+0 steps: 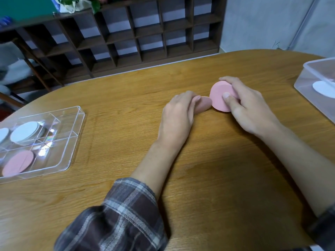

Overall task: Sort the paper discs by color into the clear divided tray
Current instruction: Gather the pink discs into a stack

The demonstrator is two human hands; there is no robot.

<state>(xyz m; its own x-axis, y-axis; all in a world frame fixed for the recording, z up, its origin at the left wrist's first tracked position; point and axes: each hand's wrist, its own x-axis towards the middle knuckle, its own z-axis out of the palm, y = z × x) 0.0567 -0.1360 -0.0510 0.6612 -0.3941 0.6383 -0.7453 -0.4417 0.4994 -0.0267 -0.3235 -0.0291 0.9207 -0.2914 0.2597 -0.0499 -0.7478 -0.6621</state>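
My right hand [248, 107] grips a small stack of pink paper discs [220, 96], tilted up off the wooden table with the thumb on its face. My left hand [178, 113] lies flat just left of it, fingertips resting on another pink disc [206, 104] that lies on the table and is partly hidden by the fingers. The clear divided tray [72, 142] sits at the left. It holds white discs [25, 132] in a far compartment and pink discs [18, 163] in a near one.
A translucent plastic box [308, 78] with a white disc [324, 88] inside stands at the right table edge. A dark wooden cubby shelf stands beyond the table's far edge. Bare wooden tabletop [117, 109] lies between the tray and my hands.
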